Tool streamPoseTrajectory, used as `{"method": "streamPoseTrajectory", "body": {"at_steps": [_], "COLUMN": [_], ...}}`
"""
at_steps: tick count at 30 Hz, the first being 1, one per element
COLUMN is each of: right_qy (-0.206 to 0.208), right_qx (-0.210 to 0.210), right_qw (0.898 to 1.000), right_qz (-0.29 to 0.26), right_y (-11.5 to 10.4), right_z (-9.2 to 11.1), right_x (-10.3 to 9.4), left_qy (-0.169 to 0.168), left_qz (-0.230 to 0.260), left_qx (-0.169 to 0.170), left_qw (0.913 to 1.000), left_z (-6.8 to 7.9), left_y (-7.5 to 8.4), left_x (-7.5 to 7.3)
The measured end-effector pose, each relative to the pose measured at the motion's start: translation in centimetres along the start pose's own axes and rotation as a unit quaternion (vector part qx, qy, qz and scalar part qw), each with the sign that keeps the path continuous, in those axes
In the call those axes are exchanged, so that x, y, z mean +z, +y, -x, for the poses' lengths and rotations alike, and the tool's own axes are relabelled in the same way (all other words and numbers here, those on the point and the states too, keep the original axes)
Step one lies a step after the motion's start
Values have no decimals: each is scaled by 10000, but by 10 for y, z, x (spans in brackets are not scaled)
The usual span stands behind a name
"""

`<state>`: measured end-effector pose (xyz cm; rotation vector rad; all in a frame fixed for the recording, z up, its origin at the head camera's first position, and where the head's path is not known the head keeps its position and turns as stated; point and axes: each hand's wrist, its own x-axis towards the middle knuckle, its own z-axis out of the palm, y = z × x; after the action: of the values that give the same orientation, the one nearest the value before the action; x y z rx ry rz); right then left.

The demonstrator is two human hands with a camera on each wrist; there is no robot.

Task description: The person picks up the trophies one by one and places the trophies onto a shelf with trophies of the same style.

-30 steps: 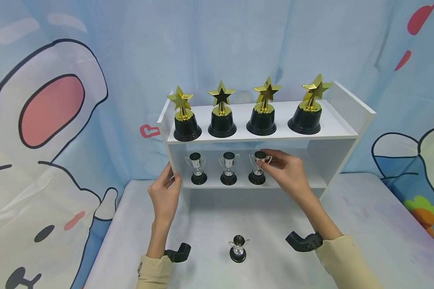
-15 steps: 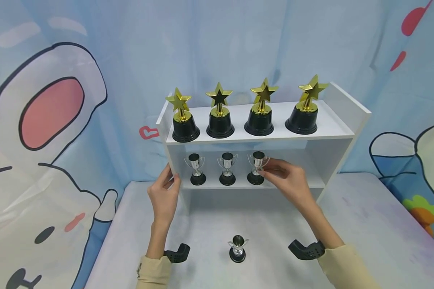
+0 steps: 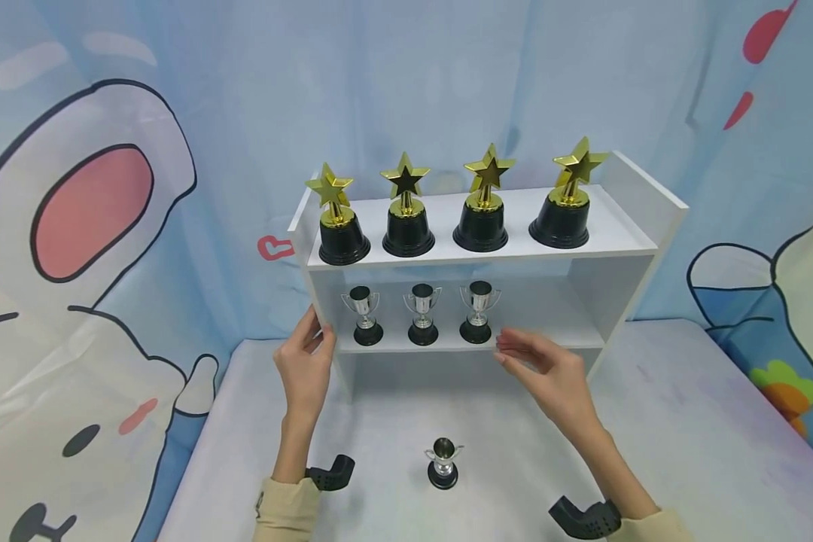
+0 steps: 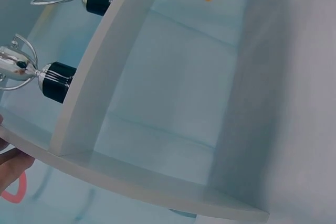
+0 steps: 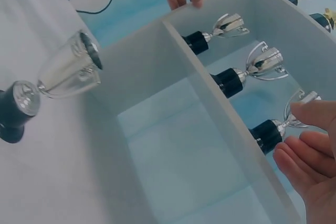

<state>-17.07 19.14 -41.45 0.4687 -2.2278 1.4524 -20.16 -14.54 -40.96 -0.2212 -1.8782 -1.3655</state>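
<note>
My left hand (image 3: pixel 305 369) grips the left side panel of a white two-tier shelf (image 3: pixel 592 301), fingers (image 4: pixel 13 167) along its outer face. On the lower tier, three small silver trophy cups stand in a row on black bases: a left cup (image 3: pixel 362 312), a middle cup (image 3: pixel 423 312) and a right cup (image 3: pixel 477 310). My right hand (image 3: pixel 549 376) is in front of the lower tier, just right of the right cup, fingers loosely bent and holding nothing. A further silver trophy cup (image 3: pixel 443 463) stands upright on the table in front of the shelf.
Several gold star trophies (image 3: pixel 484 218) with black bases line the top tier. To their right rises the shelf's right side panel (image 3: pixel 644 196). A white cloth-covered table (image 3: pixel 684 421) lies beneath, and a printed blue curtain (image 3: pixel 244 113) hangs behind.
My right hand has let go of the right silver cup and drawn back down and to the right. My left hand keeps its hold on the shelf's side.
</note>
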Motion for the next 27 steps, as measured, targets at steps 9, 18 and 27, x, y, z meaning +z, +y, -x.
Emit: {"method": "streamPoseTrajectory", "body": {"at_steps": [9,18,27], "right_qy": [-198,-708,-1170], "right_qx": [-483,-712,-673], "right_qw": [9985,9943,9898], "right_qz": [-163,-364,-448], "right_y": [4,12,19], "right_z": [27,55,78], "right_x": [16,38,58], "left_qy": [38,3,-15], "left_qz": [-9,-121,-75], "left_qx": [-57,-208,-194], "left_qw": [10000,9997,9998], "left_z": [-5,-4,0], "left_y": [10,33,3], "left_x": [-3,-4,-1]}}
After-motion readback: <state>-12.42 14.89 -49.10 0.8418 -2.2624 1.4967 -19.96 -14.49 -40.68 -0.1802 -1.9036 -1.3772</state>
